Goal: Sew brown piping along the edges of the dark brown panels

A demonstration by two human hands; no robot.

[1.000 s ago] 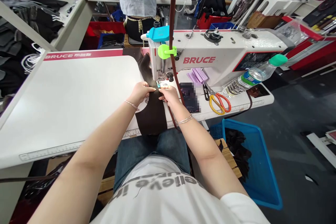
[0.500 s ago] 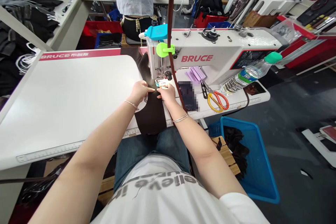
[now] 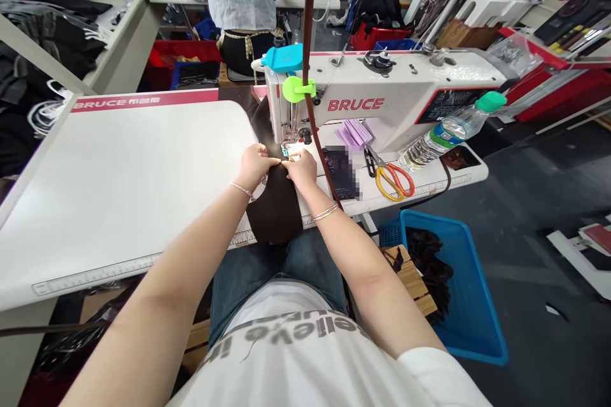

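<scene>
Left hand [image 3: 255, 166] and right hand [image 3: 300, 169] pinch a dark brown fabric panel [image 3: 277, 216] on a white sewing table [image 3: 119, 203], fingers close together just before the presser foot [image 3: 288, 135] of a BRUCE sewing machine [image 3: 396, 92]; the needle is too small to make out.

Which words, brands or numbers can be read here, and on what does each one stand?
"BRUCE" on the sewing machine's arm.
"BRUCE 布鲁斯" on the red strip of the table.
"believe in" upside down on the white T-shirt.
Too blurred or small: the table's ruler scale, the pixelated card.
</scene>
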